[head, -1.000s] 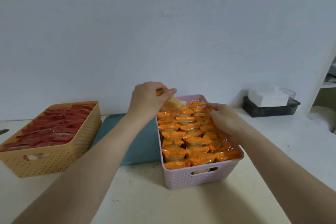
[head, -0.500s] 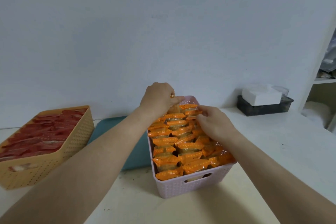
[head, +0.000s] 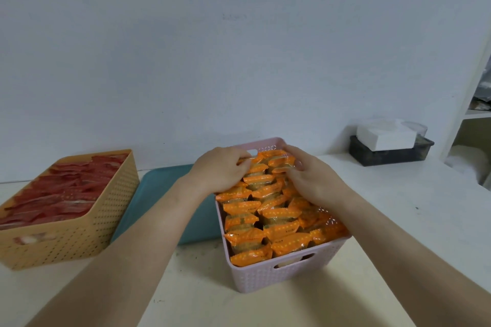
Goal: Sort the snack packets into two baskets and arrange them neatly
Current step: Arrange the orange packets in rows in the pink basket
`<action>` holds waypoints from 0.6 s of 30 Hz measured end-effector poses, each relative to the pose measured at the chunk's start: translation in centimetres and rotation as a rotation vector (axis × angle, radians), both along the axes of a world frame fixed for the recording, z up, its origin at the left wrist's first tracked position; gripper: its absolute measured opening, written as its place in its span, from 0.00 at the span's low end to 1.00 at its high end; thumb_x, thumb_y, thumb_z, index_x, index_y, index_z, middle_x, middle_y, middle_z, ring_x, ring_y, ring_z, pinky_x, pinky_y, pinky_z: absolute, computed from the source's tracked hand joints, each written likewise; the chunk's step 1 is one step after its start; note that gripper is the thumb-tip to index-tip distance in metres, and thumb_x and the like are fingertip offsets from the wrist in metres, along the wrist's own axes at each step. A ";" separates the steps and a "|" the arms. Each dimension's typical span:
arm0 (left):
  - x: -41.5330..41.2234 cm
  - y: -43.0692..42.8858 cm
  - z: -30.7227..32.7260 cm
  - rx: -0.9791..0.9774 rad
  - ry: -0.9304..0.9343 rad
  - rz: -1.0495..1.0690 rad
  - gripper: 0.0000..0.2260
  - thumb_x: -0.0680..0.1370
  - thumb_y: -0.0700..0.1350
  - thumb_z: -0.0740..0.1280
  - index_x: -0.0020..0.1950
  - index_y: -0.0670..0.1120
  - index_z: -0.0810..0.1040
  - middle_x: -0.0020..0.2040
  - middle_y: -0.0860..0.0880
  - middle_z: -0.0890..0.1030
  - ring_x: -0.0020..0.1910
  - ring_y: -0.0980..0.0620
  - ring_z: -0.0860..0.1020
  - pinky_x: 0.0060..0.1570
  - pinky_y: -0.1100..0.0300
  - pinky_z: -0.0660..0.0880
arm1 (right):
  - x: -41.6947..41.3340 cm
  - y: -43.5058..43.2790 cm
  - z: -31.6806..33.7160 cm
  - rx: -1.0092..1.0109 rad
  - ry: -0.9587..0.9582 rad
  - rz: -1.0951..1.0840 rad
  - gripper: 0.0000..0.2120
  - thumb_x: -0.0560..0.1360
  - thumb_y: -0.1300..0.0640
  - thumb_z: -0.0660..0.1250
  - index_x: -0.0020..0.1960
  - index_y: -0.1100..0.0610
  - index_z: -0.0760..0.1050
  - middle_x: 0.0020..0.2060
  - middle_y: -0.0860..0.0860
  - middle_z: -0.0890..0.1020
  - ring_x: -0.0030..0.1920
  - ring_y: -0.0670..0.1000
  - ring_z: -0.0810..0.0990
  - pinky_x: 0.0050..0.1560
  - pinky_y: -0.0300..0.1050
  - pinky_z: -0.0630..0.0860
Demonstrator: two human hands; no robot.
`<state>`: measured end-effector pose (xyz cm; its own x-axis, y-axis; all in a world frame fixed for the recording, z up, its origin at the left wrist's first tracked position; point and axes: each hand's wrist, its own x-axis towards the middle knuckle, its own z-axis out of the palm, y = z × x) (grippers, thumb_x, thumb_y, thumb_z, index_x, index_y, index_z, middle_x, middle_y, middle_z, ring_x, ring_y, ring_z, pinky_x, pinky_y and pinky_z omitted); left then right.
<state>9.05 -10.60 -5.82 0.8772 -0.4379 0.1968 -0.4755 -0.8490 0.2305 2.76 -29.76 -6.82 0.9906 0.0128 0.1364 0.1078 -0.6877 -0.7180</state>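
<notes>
Hands [head: 220, 171] [head: 316, 182] on orange packets [head: 279, 218], pink basket [head: 276, 277]

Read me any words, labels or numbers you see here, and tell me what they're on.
Nothing is readable.
Small dark print on the orange snack packets in the pink plastic basket: too blurred to read.
On the red snack packets in the yellow plastic basket: nothing legible.

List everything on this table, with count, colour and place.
pink basket: one, pale pink, centre.
orange packets: many, orange, rows filling the pink basket.
yellow basket: one, tan yellow, left.
red packets: many, red, in the yellow basket.
teal tray: one, teal, flat between the baskets.
black tray: one, black, far right, holding white paper.
left hand: one, bare, on the far orange packets.
right hand: one, bare, on the far orange packets.
</notes>
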 end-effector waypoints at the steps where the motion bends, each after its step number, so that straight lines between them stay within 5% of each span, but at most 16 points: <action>1: -0.5 0.2 0.2 -0.045 -0.033 0.016 0.16 0.83 0.51 0.55 0.60 0.49 0.80 0.55 0.50 0.83 0.52 0.51 0.79 0.52 0.55 0.75 | 0.1 0.1 -0.1 -0.013 0.009 0.006 0.24 0.81 0.55 0.55 0.76 0.43 0.59 0.69 0.49 0.73 0.67 0.53 0.72 0.65 0.47 0.68; 6: -5.3 1.9 1.0 -0.217 -0.259 0.213 0.19 0.82 0.53 0.56 0.71 0.48 0.70 0.69 0.50 0.74 0.68 0.49 0.69 0.65 0.54 0.66 | -0.1 -0.6 0.4 0.178 0.112 0.067 0.24 0.81 0.52 0.57 0.76 0.41 0.57 0.66 0.45 0.73 0.63 0.53 0.76 0.65 0.55 0.72; 9: -9.2 3.6 -0.4 -0.249 0.000 0.214 0.30 0.75 0.67 0.58 0.73 0.55 0.62 0.68 0.58 0.70 0.67 0.54 0.69 0.64 0.54 0.67 | -0.6 -1.7 1.1 0.447 0.261 0.054 0.26 0.81 0.52 0.61 0.76 0.42 0.56 0.57 0.49 0.79 0.54 0.54 0.81 0.55 0.55 0.79; 12: -11.4 4.6 -3.0 -0.619 0.413 0.014 0.35 0.65 0.73 0.66 0.68 0.61 0.65 0.64 0.68 0.72 0.65 0.60 0.72 0.66 0.53 0.69 | -1.6 -2.8 1.4 0.408 0.353 0.002 0.16 0.81 0.51 0.61 0.67 0.54 0.71 0.52 0.53 0.82 0.53 0.58 0.82 0.57 0.60 0.78; 18: -13.9 4.1 -5.6 -0.810 0.592 -0.188 0.48 0.62 0.62 0.78 0.74 0.67 0.53 0.68 0.66 0.72 0.66 0.61 0.73 0.61 0.49 0.76 | -3.9 -3.6 1.1 0.217 0.408 0.039 0.12 0.81 0.53 0.59 0.56 0.57 0.79 0.47 0.56 0.86 0.47 0.57 0.85 0.53 0.57 0.81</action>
